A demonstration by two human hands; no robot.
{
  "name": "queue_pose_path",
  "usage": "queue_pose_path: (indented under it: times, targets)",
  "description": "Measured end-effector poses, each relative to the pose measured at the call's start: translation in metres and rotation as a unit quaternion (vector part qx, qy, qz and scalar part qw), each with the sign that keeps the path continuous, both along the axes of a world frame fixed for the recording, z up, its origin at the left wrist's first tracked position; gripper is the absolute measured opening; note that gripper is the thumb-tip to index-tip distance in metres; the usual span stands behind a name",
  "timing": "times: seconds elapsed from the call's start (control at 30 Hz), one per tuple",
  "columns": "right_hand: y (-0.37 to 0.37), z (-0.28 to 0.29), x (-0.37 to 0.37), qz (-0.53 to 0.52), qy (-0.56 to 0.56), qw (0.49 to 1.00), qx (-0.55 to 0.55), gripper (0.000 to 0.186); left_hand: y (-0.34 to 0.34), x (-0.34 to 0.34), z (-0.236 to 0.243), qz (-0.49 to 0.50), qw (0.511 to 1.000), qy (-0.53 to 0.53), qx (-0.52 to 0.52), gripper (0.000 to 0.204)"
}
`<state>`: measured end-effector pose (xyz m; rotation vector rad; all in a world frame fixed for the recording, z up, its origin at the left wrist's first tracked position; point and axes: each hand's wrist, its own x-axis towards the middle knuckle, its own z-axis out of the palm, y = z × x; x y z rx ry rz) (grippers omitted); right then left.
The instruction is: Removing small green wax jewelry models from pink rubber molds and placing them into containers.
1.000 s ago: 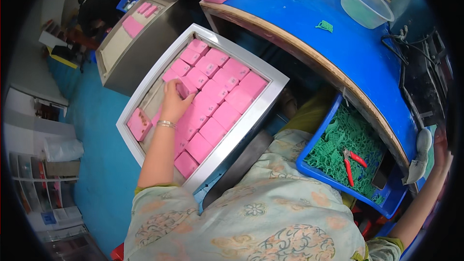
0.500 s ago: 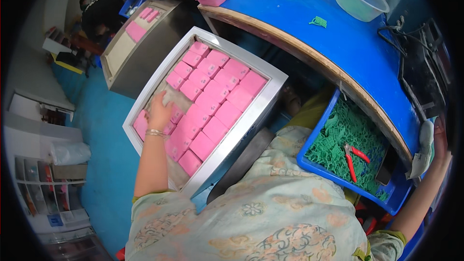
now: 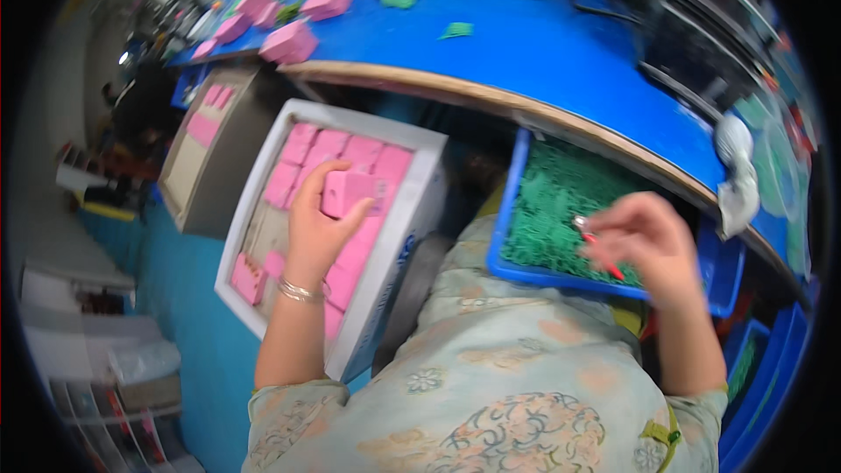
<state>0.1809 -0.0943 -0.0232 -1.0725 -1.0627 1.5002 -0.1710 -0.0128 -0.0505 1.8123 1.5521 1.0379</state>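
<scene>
Blue tabletop [image 3: 543, 57] stretched behind. Above a white box [image 3: 399, 127], the left hand [image 3: 317, 232] clamped one pink block [image 3: 347, 193] between thumb and fingers; the blurred right hand [image 3: 648, 241] was at red-handled pliers [image 3: 616, 271] over a blue bin [image 3: 561, 280], its grip impossible to tell.

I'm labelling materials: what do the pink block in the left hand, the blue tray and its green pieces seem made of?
Pink block: perhaps silicone or rubber; matte, evenly coloured faces.
Blue tray: probably smooth moulded plastic; even blue walls.
Green pieces: maybe wax or plastic; uniform colour, finish too blurred.
</scene>
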Motion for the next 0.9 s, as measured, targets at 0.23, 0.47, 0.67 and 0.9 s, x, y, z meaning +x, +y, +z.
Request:
queue_pose_path:
  times: [0.23, 0.47, 0.67, 0.9]
  targets:
    - [0.013, -0.013, -0.042, 0.04, 0.157, 0.987, 0.023, 0.047, -0.006, 0.16, 0.043, -0.309, 0.885, 0.08, 0.339, 0.059]
    - [0.014, -0.01, -0.015, -0.03, -0.091, 0.985, 0.141, 0.043, 0.0, 0.193, 0.03, -0.447, 0.818, -0.312, -0.183, 0.071]
    - [0.017, -0.012, 0.001, 0.011, -0.231, 0.942, 0.244, 0.024, -0.003, 0.202, 0.034, -0.409, 0.805, -0.348, -0.252, 0.061]
    - [0.002, -0.006, 0.004, 0.031, -0.054, 0.98, 0.188, 0.025, -0.023, 0.206, 0.026, -0.362, 0.667, -0.528, -0.381, 0.045]
